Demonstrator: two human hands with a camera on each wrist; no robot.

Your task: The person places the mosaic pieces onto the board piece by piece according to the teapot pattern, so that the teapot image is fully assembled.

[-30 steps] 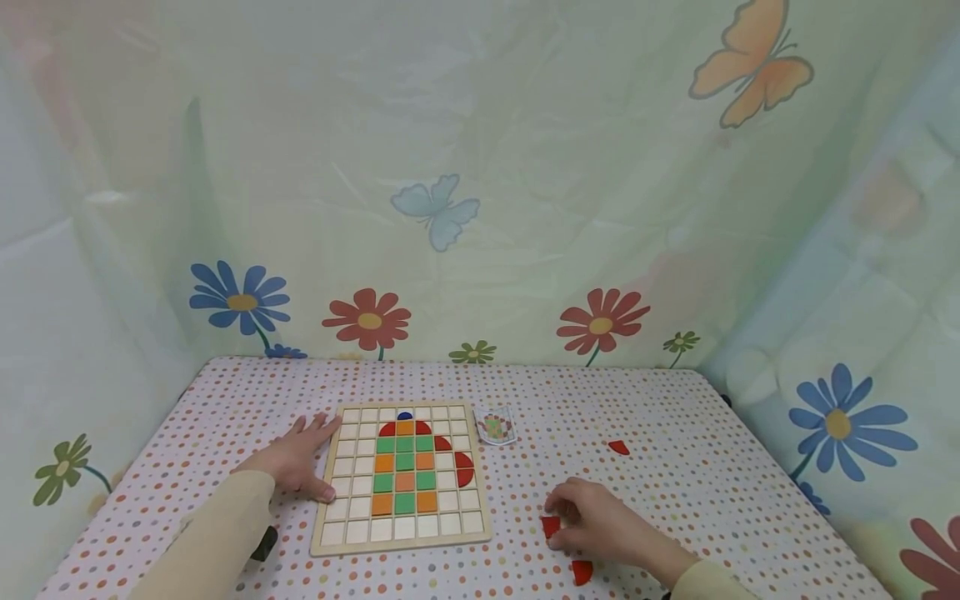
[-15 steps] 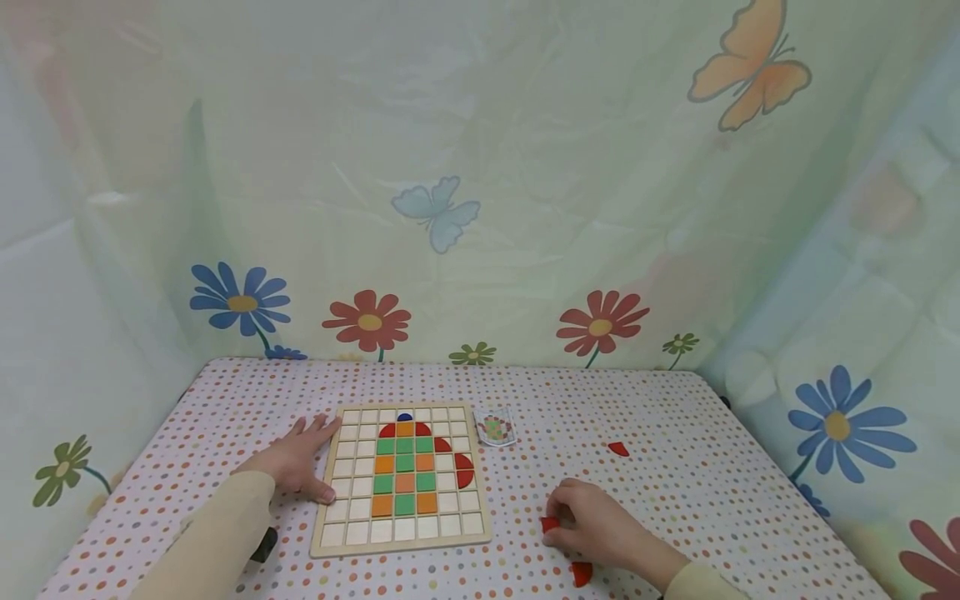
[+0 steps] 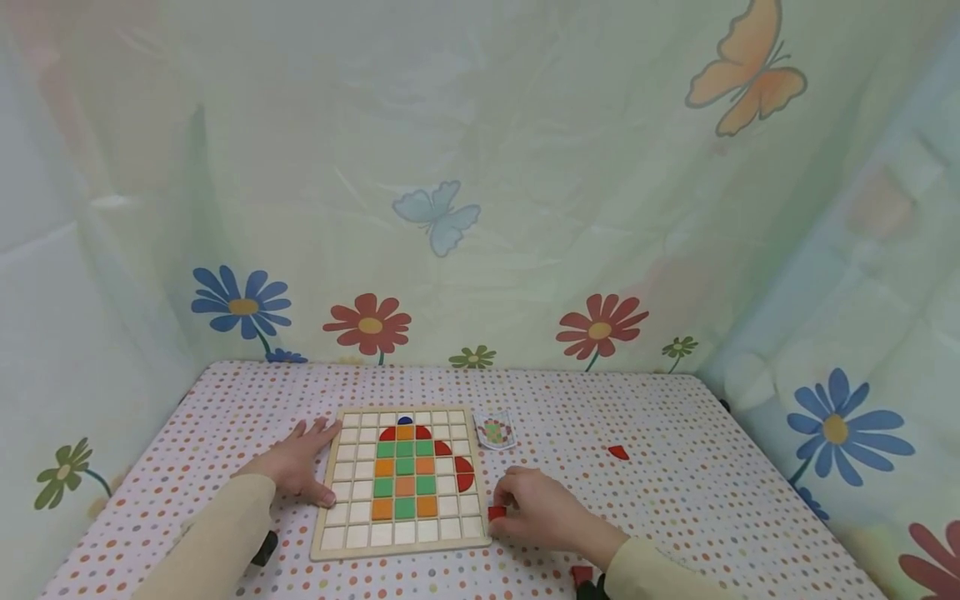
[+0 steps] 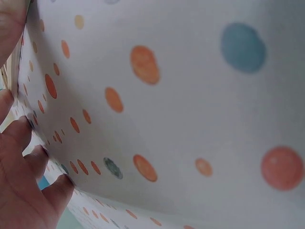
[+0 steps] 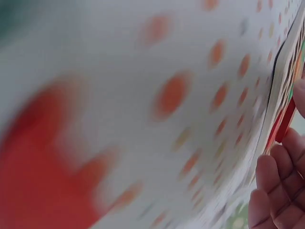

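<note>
A wooden grid board (image 3: 401, 551) holds green, orange, salmon and red tiles plus a blue piece near its top. My left hand (image 3: 298, 465) rests at the board's left edge with its fingers spread. Just off the board's right edge, my right hand (image 3: 542, 510) pinches a red tile (image 3: 497, 512) between thumb and fingers. In the right wrist view that red tile (image 5: 286, 121) is seen edge-on near the board's rim. Another red tile (image 3: 581, 575) lies on the table by the right wrist, partly covered. A red quarter-round tile (image 3: 618, 452) lies farther back on the right.
A small card (image 3: 495, 430) with a coloured pattern lies beside the board's upper right corner. The dotted cloth covers the table (image 3: 420, 385). Flower-printed curtains (image 3: 525, 208) hang at the back and sides.
My right hand has moved left, carrying the red tile from the table at the right to the board's right edge. My left hand has stayed at the left edge.
</note>
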